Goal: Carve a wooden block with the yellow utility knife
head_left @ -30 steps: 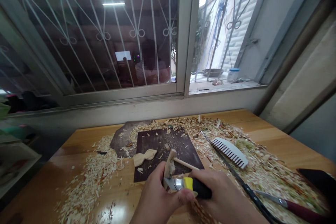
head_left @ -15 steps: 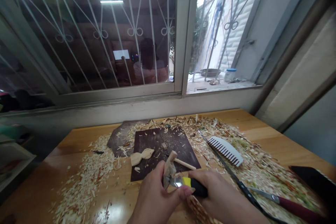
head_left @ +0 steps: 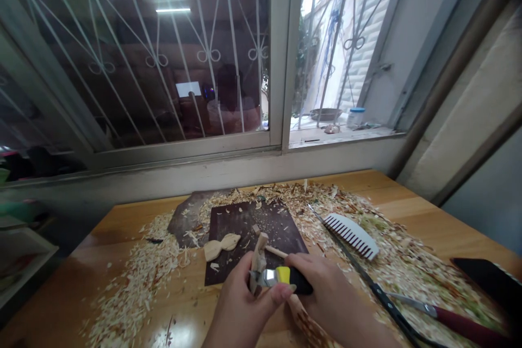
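Left hand (head_left: 240, 310) is clenched round a wood piece (head_left: 258, 255) and right hand (head_left: 332, 299) grips a knife (head_left: 287, 278), blade against it, at 6 o'clock of the mat (head_left: 240, 220) on the surface (head_left: 408, 196).

I see a knife (head_left: 285, 278) with a yellow-and-black handle and silver blade, and a pale wood piece (head_left: 259, 253), at bottom centre. Beneath them are a dark brown mat (head_left: 240, 220), cream shavings (head_left: 134, 277) and a honey-orange table (head_left: 428, 217). To the right lie a white comb (head_left: 353, 235) and a red-handled tool (head_left: 465, 328). Across the top runs a white grille (head_left: 163, 60) with looped scrollwork.
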`<state>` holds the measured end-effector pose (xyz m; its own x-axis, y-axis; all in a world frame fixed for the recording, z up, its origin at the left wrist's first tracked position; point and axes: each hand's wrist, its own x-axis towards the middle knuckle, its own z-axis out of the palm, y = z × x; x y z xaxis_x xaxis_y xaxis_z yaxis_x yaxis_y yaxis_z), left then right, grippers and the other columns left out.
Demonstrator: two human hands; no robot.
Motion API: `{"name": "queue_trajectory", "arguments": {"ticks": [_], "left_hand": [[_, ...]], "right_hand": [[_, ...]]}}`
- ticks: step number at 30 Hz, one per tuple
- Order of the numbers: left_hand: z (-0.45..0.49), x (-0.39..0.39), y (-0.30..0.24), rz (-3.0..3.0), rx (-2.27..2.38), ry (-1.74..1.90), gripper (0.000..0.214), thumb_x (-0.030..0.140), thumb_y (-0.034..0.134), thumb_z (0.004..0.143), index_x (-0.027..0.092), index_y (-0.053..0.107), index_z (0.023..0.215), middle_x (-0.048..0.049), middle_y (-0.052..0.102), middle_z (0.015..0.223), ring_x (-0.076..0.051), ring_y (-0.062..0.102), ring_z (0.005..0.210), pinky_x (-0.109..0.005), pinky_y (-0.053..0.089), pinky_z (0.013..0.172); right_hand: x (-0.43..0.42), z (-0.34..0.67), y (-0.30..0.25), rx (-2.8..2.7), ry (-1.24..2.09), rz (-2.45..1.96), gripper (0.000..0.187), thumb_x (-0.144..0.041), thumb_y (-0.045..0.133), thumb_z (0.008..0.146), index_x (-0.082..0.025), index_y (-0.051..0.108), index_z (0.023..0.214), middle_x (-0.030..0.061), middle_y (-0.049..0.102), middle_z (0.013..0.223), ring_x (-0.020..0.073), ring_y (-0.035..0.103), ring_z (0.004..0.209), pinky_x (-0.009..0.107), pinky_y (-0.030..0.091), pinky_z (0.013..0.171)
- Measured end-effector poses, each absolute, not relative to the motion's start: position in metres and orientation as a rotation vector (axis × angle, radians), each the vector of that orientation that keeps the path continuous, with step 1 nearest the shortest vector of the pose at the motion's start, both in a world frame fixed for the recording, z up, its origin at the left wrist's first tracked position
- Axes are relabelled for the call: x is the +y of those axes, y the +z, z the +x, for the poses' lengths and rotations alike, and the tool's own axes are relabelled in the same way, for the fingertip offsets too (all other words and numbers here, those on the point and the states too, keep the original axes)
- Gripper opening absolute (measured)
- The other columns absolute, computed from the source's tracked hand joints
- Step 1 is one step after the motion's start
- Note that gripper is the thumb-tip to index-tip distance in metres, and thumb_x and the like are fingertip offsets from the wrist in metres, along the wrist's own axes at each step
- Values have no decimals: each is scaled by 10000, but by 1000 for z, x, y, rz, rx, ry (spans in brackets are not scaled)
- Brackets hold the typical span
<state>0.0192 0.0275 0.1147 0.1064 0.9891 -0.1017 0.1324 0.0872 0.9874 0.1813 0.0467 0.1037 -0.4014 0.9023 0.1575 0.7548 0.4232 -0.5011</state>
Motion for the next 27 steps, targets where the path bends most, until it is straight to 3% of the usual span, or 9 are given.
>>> {"name": "queue_trajectory", "arguments": {"ticks": [3, 8, 12, 17, 19, 23, 27], "left_hand": [[22, 25, 116, 1121, 1118, 1002, 459, 524, 676, 525, 157, 467, 706, 58, 413, 612, -56, 353, 555, -180, 287, 526], [25, 21, 113, 820, 912, 883, 514, 473, 722, 504, 175, 455, 826, 91, 351, 556, -10, 227, 430, -185, 129, 414], [24, 20, 109, 762, 709, 865, 508, 420, 746, 503, 182, 442, 833, 98, 342, 537, 8, 207, 392, -184, 95, 387], [25, 20, 104, 734, 710, 864, 536, 438, 740, 500, 191, 425, 856, 92, 353, 566, 7, 214, 397, -169, 114, 387], [26, 21, 104, 816, 811, 912, 529, 466, 724, 508, 187, 430, 848, 75, 379, 599, -7, 277, 440, -159, 187, 412], [23, 24, 110, 1336, 1190, 1047, 480, 507, 664, 548, 175, 484, 844, 17, 487, 701, -96, 445, 627, -204, 345, 556], [14, 26, 125, 1824, 1533, 836, 430, 531, 641, 535, 188, 516, 761, 16, 545, 615, -140, 480, 564, -237, 309, 511]], "right_hand": [[45, 183, 108, -2307, 469, -1384, 230, -120, 485, 630, -200, 588, 820, 38, 636, 810, 171, 552, 764, 235, 333, 633], [43, 185, 116, -2338, 610, -1331, 212, -71, 459, 611, -202, 569, 737, -6, 620, 727, 130, 541, 691, 206, 308, 578], [41, 185, 117, -2346, 604, -1330, 206, -61, 455, 601, -199, 571, 702, -6, 616, 720, 124, 532, 671, 211, 300, 584], [37, 185, 119, -2304, 624, -1357, 239, -73, 450, 627, -211, 589, 764, -6, 619, 725, 130, 537, 696, 213, 309, 598], [37, 186, 120, -2314, 663, -1372, 213, -90, 455, 643, -210, 592, 754, -1, 622, 721, 134, 542, 691, 213, 315, 592], [38, 191, 120, -2358, 719, -1393, 169, -143, 481, 664, -212, 611, 748, 10, 629, 713, 144, 552, 677, 217, 329, 584], [41, 196, 115, -2377, 719, -1412, 163, -169, 494, 667, -217, 627, 747, 18, 640, 718, 155, 563, 682, 224, 340, 597]]}}
